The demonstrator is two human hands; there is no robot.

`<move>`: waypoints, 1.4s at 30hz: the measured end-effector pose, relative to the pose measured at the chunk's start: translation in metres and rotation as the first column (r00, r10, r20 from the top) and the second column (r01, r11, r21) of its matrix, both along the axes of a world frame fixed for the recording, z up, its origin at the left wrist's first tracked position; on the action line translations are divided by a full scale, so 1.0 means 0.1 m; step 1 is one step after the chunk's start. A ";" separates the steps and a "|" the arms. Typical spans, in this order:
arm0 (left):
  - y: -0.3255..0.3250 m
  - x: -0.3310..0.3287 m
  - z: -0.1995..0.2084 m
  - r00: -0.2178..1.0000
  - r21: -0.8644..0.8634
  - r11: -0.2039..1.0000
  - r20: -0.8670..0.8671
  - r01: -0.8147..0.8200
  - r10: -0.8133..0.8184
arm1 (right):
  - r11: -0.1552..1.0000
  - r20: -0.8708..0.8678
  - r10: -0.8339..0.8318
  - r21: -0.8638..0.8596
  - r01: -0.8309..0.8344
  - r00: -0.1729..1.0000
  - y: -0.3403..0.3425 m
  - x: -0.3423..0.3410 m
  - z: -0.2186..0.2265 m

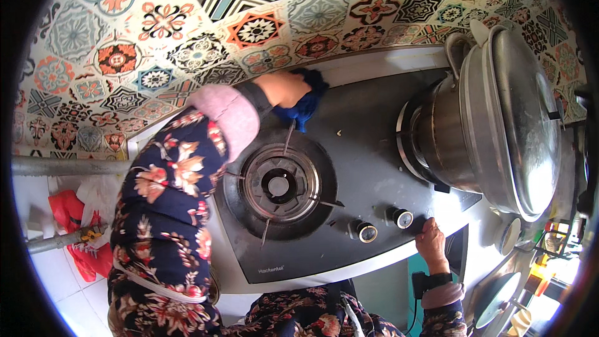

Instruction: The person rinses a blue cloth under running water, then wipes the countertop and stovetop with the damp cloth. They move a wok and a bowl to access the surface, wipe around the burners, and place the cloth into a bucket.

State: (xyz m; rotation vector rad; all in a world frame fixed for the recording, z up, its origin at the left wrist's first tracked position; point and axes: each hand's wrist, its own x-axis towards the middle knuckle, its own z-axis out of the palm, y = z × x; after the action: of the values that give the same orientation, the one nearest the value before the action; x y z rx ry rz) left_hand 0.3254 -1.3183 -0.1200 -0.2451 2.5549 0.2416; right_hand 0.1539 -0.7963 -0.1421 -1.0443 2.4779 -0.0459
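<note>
My left hand is closed around a crumpled dark blue cloth, pressing it on the back edge of the black cooktop. Just in front of the cloth sits the left burner, its pan support uncovered, with one prong close to the cloth. My right hand rests with curled fingers on the cooktop's front edge, right of two round knobs; nothing shows in it. A small light crumb lies on the glass between burner and pot.
A large steel pot with a domed lid covers the cooktop's right side. Patterned tiles line the back wall. Red and white bags lie at the left beside metal pipes. A round lid stands at lower right.
</note>
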 end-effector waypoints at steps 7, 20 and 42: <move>0.13 -0.83 -0.07 0.921 0.138 0.986 -0.363 -0.097 0.142 | 1.000 -0.032 0.017 -0.023 -0.018 0.999 -0.04 0.02 -0.02; 0.61 -3.10 -0.22 0.860 0.462 0.886 -0.434 -0.043 0.268 | 0.996 -0.036 0.010 0.089 -0.007 0.999 -0.07 0.03 0.01; 0.72 -0.71 -0.29 0.962 0.294 0.947 -0.269 0.131 -0.049 | 0.995 -0.093 0.022 0.102 -0.013 0.995 -0.07 0.03 -0.08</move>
State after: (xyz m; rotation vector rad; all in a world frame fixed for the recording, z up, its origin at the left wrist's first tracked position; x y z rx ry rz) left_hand 0.2541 -1.2462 -0.1490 0.0279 2.7257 0.6721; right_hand 0.1567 -0.8032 -0.1496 -1.0472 2.5251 0.1364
